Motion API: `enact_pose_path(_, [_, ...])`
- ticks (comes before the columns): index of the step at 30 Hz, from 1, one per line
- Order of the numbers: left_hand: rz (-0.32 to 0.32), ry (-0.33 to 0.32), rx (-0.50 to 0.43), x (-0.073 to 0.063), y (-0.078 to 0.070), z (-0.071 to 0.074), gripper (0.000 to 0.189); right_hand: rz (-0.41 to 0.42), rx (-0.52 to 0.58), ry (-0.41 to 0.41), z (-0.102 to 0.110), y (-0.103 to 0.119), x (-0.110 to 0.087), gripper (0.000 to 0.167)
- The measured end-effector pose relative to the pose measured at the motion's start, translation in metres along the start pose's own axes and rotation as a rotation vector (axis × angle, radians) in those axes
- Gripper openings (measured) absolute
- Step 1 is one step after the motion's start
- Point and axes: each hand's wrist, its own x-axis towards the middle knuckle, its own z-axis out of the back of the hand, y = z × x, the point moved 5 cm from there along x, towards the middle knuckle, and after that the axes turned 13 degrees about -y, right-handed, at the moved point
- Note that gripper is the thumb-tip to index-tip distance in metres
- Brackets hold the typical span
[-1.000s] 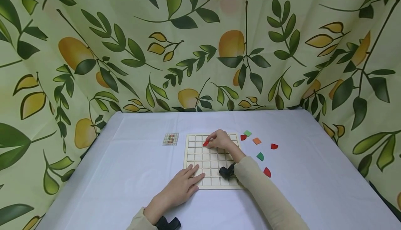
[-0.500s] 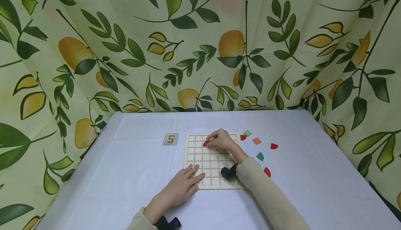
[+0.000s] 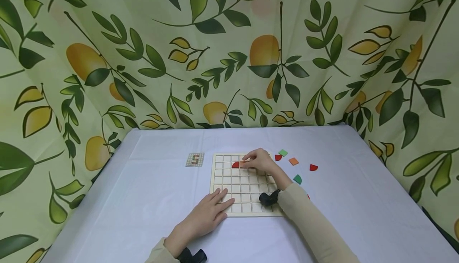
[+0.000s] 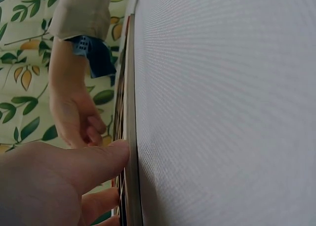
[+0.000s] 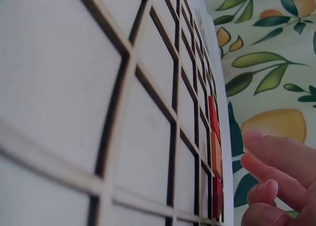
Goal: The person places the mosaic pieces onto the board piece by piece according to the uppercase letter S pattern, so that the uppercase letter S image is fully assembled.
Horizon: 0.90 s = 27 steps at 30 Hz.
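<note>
My left hand (image 3: 208,214) rests with spread, straight fingers on the near left corner of a wooden grid board (image 3: 223,183); in the left wrist view its thumb (image 4: 111,158) lies along the board's edge. Over the far part of the board is my right hand (image 3: 261,161), thumb and forefinger apart, with nothing between them. Just left of its fingertips, a red quarter-round piece (image 3: 235,165) sits in a cell beside an orange square (image 3: 242,164). The right wrist view shows another red piece (image 5: 217,199) in the same row, which the hand hides in the head view.
Right of the board lie a light green square (image 3: 283,152), an orange square (image 3: 293,161), a dark green quarter-round (image 3: 297,179) and several red ones, including one far right (image 3: 313,167). A small pattern card (image 3: 195,159) lies left of the board on the white tablecloth (image 3: 143,191).
My right hand has drawn off the red piece and moved right, uncovering that piece and the orange square beside it. The left hand has stayed in place.
</note>
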Motion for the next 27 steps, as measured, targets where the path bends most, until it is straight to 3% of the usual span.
enact_pose_path(9, [0.008,-0.006,-0.003,0.000,0.000,0.000,0.044,-0.004,0.065,-0.017,0.021,-0.009,-0.005,0.027])
enact_pose_path(15, [0.010,-0.006,-0.007,0.000,-0.001,0.000,0.044,-0.040,0.039,-0.021,0.033,-0.016,-0.009,0.029])
enact_pose_path(27, [-0.008,-0.021,0.001,0.000,-0.001,0.000,0.044,-0.016,0.033,-0.020,0.052,-0.018,-0.023,0.026])
